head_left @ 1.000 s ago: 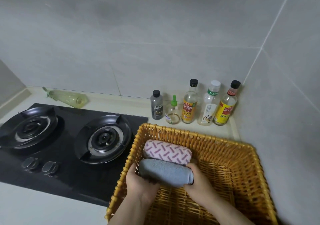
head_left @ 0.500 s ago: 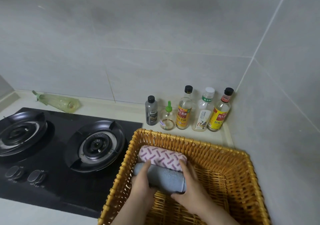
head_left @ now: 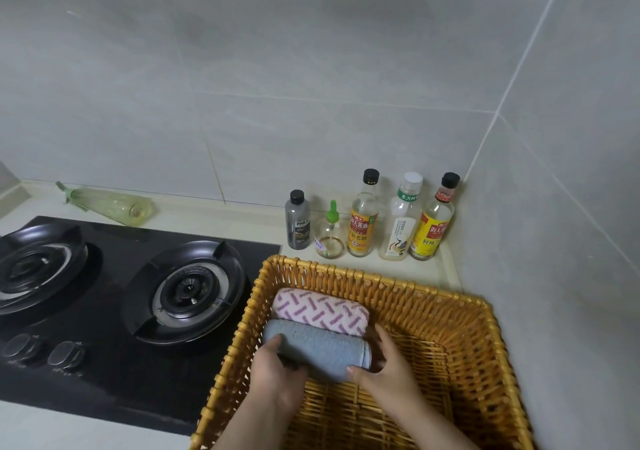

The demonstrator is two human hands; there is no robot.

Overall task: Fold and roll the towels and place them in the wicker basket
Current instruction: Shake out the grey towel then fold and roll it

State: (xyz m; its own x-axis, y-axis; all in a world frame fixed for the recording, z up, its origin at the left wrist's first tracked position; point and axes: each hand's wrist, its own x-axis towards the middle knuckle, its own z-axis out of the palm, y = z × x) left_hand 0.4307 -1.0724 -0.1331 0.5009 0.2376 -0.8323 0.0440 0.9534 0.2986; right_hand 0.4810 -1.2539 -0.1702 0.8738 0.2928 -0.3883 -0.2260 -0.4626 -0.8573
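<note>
Two rolled towels now lie side by side in the far left corner of the wicker basket (head_left: 460, 314): the pink patterned towel (head_left: 320, 312) against the back wall, and the grey towel (head_left: 317, 349) touching its near side. A second ago the grey roll was held a little above the basket floor and short of the pink one; half a second ago it had been pushed up against the pink one, and it now appears to rest on the woven bottom, tucked between the pink roll and the hands. The left hand (head_left: 277, 370) cups the roll's left end, fingers curled round it in a loose hold, while the right hand (head_left: 384, 366) is partly open, thumb under the right end and fingers reaching over toward the gap between the two rolls, more steadying than gripping. That suggests the placing of this towel is all but done, and what remains is to let go without the roll springing loose. Most of the basket floor to the right and front is bare, so there is room for more rolls if any towels are left; none show here. Beside the basket sit a black gas stove (head_left: 114, 297) on the left and a row of bottles (head_left: 363, 221) behind, near the wall corner.
</note>
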